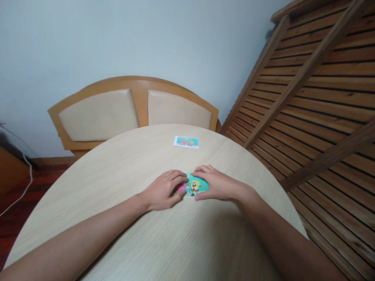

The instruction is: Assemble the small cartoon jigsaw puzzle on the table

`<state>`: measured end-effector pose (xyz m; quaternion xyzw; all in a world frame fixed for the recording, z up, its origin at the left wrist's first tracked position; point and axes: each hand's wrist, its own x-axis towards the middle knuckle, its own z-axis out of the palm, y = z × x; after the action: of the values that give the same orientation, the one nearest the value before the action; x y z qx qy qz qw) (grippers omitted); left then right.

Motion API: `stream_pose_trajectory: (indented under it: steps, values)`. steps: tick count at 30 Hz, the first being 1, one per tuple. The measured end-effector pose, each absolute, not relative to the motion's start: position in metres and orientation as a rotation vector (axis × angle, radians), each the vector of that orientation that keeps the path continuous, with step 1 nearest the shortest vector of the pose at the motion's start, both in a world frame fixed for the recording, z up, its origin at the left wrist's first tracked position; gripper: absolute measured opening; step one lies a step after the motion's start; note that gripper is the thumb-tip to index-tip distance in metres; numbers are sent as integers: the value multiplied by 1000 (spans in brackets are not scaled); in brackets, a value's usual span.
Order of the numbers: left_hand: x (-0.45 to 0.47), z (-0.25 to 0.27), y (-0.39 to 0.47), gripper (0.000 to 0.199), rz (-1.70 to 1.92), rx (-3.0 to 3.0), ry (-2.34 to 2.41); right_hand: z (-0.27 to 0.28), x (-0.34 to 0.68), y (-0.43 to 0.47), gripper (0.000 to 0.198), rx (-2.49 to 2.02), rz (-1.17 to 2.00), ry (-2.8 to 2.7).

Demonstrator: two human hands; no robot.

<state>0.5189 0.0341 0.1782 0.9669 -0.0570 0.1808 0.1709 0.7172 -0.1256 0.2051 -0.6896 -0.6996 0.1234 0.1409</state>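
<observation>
A small jigsaw puzzle point(197, 185) with a cartoon picture lies flat on the round table, a yellow square figure on a turquoise ground. Around its left end curls my left hand point(166, 190), its fingers over a pink figure and hiding part of it. My right hand point(218, 184) spans the other end, thumb at the near edge and fingertips at the far edge. Both hands grip the puzzle from the sides. Joints between the pieces are too fine to make out.
Farther back on the table point(131, 164) lies a printed picture card point(187, 142) with similar figures. A wooden bench back with cream panels point(99, 115) stands behind, against the wall. Slatted wood point(316, 97) leans at the right. A white cable point(31, 171) hangs at the left.
</observation>
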Motion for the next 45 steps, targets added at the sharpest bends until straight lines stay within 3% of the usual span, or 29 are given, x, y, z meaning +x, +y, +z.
stream_pose_trajectory:
  steps: [8, 14, 21, 31, 45]
  values:
    - [523, 168, 43, 37, 593, 2810, 128, 210, 745, -136, 70, -2202, 272, -1967]
    - [524, 165, 44, 43, 547, 2858, 226, 227, 675, -136, 50, -2372, 77, -1881]
    - [525, 164, 46, 45, 502, 2875, 266, 207, 624, -136, 67, -2512, 140, -1756]
    - [524, 167, 43, 42, 491, 2877, 275, 198, 710, -125, 91, -2870, 409, -1193]
    - [524, 166, 45, 42, 515, 2863, 251, 170, 774, -85, 92, -2797, 277, -1117]
